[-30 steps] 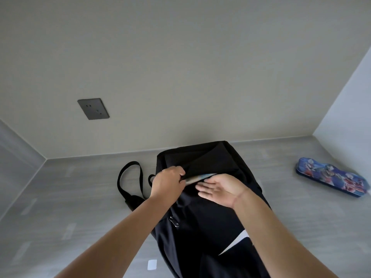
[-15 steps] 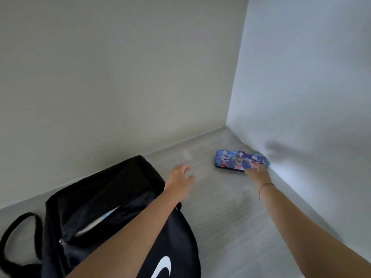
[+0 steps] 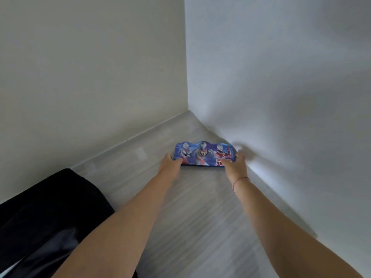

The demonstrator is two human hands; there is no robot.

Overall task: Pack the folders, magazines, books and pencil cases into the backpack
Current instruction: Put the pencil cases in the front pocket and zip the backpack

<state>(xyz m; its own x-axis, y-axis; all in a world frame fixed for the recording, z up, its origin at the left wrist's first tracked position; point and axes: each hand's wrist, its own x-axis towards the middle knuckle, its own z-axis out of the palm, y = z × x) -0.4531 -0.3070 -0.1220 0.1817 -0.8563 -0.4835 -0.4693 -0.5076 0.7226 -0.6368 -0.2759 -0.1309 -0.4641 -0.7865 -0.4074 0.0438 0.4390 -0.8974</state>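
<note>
the left hand (image 3: 167, 164) was closed on the left end of the pencil case (image 3: 203, 154), fingers curled over its edge. the right hand (image 3: 235, 165) gripped the right end, a thin red cord (image 3: 240, 180) round that wrist. the case was blue with printed hero figures and a scalloped far edge; it sat tipped up toward the viewer, near the corner where the two pale walls (image 3: 281, 77) met, though whether its near edge touched the grey surface (image 3: 200, 217) could not be made out. the black backpack (image 3: 46, 217) lay well apart, at lower left.
</note>
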